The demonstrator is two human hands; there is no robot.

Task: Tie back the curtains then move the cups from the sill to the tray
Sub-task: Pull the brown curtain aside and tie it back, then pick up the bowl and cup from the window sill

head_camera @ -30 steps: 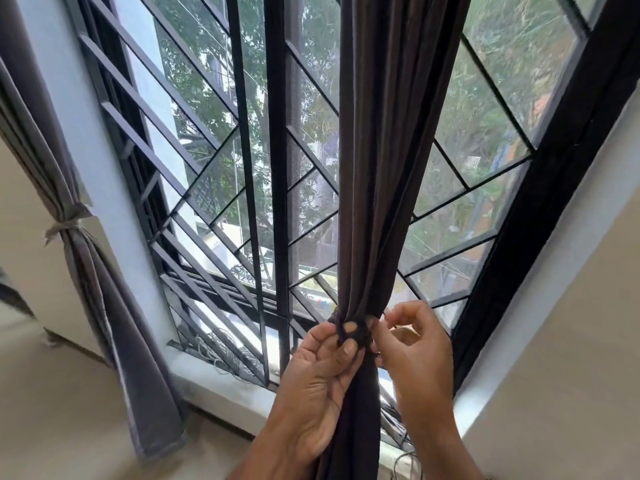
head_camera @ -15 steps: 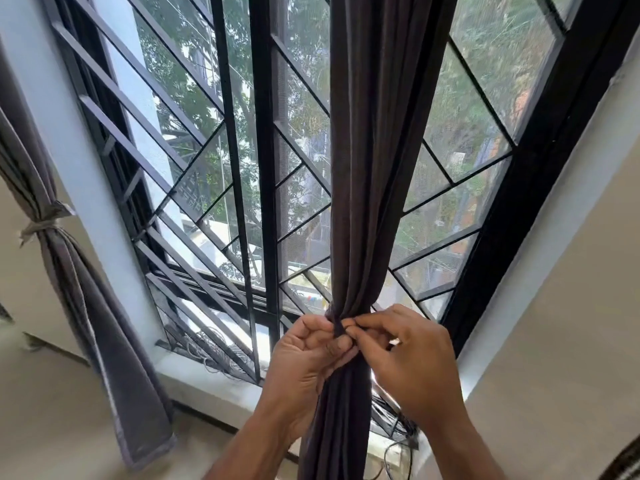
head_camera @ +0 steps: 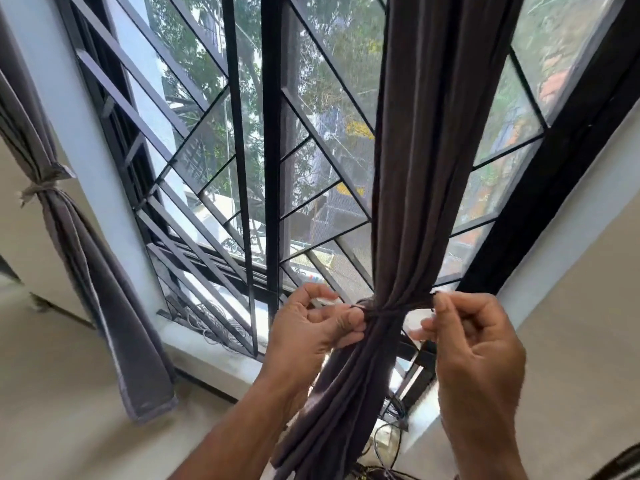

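Window (head_camera: 311, 168): filling most of the view, black frame and diagonal grille behind both curtains; glass now being uncovered for light.

Sill (head_camera: 221, 355): running pale along the window's lower edge; no cups or tray showing on the visible stretch, so second half of task judged not yet begun.

Left curtain (head_camera: 104, 289): hanging by the window's left edge, already being held bunched by a pale tie (head_camera: 41, 188) at mid-height.

Right curtain (head_camera: 415, 168): hanging near the window's right side, being gathered into a narrow waist just above the sill.

Right hand (head_camera: 478, 355): pinching one end of the dark tie band (head_camera: 388, 311) between thumb and forefinger, drawing it rightward, likely cinching.

Left hand (head_camera: 311, 334): pinching the band's other end at the waist, bracing against the pull.

Tie band: wrapping the waist tight, knot being drawn, judged not yet finished.
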